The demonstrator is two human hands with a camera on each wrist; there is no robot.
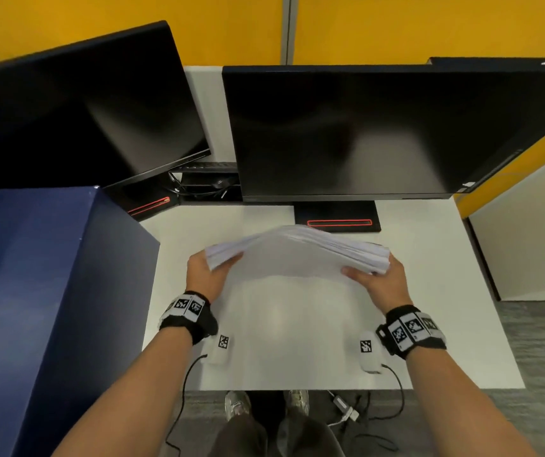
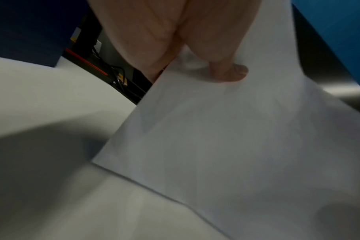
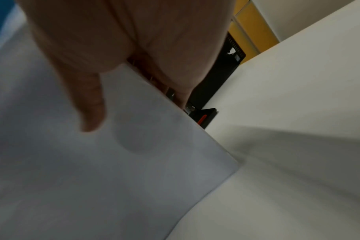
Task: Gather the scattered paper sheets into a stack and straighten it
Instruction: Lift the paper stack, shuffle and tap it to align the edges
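Note:
A thick stack of white paper sheets point(image 1: 297, 255) stands on its long lower edge on the white desk point(image 1: 436, 308), bowed and leaning away from me. My left hand point(image 1: 210, 273) grips its left side, thumb point(image 2: 234, 71) pressed on the near face of the paper stack point(image 2: 226, 138). My right hand point(image 1: 378, 280) grips the right side, thumb point(image 3: 90, 110) laid on the near sheet of the stack point(image 3: 93, 170). The other fingers of both hands are hidden behind the paper. The top edges of the sheets are fanned and uneven.
Two dark monitors point(image 1: 363, 133) point(image 1: 76, 110) stand at the back of the desk, their bases point(image 1: 338, 217) just behind the stack. A tall dark blue box point(image 1: 43, 291) borders the desk on the left. Cables hang off the desk's near edge.

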